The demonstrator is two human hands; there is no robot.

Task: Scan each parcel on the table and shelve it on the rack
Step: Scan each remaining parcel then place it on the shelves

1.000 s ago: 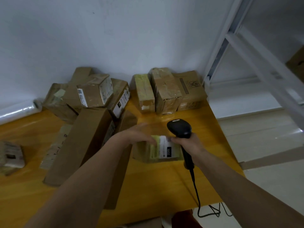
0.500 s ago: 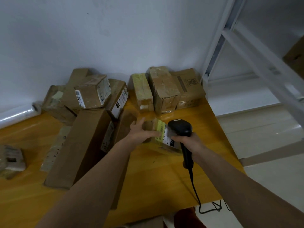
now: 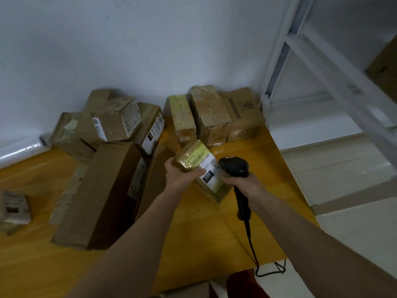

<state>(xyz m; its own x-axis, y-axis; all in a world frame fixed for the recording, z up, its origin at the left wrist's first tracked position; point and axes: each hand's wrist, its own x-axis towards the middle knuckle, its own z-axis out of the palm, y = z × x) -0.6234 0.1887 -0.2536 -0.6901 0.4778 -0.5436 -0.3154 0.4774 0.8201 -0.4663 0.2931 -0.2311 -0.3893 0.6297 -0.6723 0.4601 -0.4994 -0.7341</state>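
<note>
Head view: my left hand (image 3: 181, 175) grips a small taped parcel (image 3: 202, 168) by its near-left end, fingers curled round it, holding it tilted above the wooden table (image 3: 214, 233) with its white label (image 3: 209, 172) facing up. My right hand (image 3: 243, 183) is wrapped round the handle of a black corded barcode scanner (image 3: 235, 167), whose head sits just beside the label's right edge. More cardboard boxes (image 3: 217, 117) stand along the wall behind, a long carton (image 3: 103, 190) lies to the left, and the white rack (image 3: 322, 61) rises at right.
</note>
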